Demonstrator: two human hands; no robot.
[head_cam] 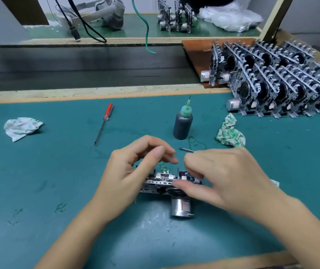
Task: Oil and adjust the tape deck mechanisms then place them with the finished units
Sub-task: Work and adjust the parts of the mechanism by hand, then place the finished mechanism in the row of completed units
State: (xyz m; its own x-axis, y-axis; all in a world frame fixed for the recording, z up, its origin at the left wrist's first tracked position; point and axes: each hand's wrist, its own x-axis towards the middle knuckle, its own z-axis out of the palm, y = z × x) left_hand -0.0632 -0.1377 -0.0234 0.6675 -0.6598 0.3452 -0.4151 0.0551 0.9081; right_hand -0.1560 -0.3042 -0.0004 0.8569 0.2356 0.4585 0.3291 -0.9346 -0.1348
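The left hand [134, 171] grips the tape deck mechanism [167, 181] steady on the green mat [58, 171]; the right hand [221, 177] pinches what may be tweezers [186, 150], presumably adjusting it, oil bottle [183, 123] near

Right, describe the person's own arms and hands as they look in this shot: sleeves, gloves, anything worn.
Both forearms are bare up to the edge of the frame: no sleeve shows on either. The left hand and the right hand are bare too, with no gloves. No ring, watch, wristband or strap shows on either. The nails are short and look unpainted.
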